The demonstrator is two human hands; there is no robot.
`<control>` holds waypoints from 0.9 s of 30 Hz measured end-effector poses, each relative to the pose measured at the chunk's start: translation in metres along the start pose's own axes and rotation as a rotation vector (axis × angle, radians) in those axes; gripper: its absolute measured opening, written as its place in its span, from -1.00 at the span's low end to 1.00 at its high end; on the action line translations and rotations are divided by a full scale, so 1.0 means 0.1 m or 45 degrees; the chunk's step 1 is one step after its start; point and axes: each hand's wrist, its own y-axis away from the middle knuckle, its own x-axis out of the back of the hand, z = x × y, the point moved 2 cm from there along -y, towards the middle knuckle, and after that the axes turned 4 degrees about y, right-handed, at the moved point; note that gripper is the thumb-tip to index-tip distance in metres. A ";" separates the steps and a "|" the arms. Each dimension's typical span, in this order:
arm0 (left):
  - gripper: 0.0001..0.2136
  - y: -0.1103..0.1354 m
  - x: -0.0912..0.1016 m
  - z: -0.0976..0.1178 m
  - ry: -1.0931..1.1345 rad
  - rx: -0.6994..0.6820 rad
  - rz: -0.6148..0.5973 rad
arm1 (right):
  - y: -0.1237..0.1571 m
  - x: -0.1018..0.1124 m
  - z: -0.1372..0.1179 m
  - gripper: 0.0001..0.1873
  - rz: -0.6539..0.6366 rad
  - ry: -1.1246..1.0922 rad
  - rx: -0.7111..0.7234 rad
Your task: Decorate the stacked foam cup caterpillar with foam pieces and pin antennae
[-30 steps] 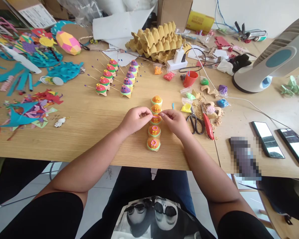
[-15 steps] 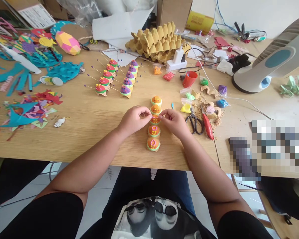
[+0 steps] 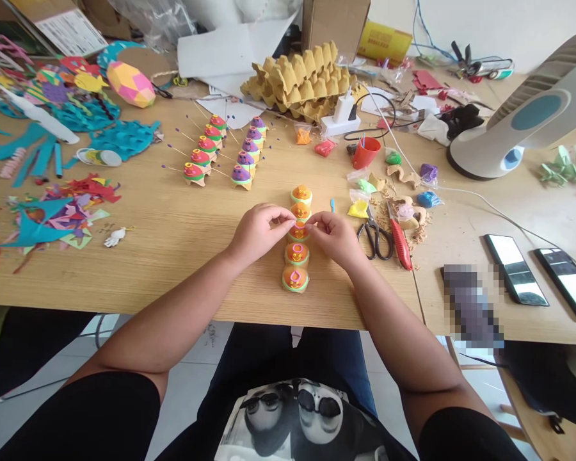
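Observation:
A row of orange egg-carton cups [image 3: 296,255] with green rims and small smiling faces stands on the table in front of me. The two cups closest to me carry pink clay rings on top. At the middle cup, a thin pink clay strip [image 3: 300,225] curves across the top. My left hand [image 3: 263,232] pinches its left end between thumb and forefinger. From the other side, my right hand [image 3: 335,235] pinches at the strip's right end. Both sets of fingertips are at the cup's top and partly hide it.
Red egg-carton cups [image 3: 200,157] and purple ones [image 3: 248,157], with pins sticking out, stand behind. Black scissors [image 3: 375,238] and a red utility knife [image 3: 400,240] lie right of my right hand. Bagged yellow clay [image 3: 358,208], a red cup [image 3: 366,152] and phones [image 3: 517,269] are also rightward.
The pink strip, stretched fairly straight between my fingers before, now bends into a curve on the middle cup. My left fingertips have shifted slightly right; my right hand has barely moved.

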 end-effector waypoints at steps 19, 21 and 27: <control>-0.59 0.02 0.02 -0.02 0.094 0.113 0.118 | 0.05 0.07 -0.02 -0.47 0.165 0.286 0.085; -0.59 0.03 0.02 -0.01 0.097 0.101 0.089 | 0.05 0.06 -0.03 -0.43 0.160 0.295 0.086; -0.57 0.03 0.01 0.01 0.105 0.078 0.053 | 0.05 0.04 0.00 -0.38 0.145 0.302 0.104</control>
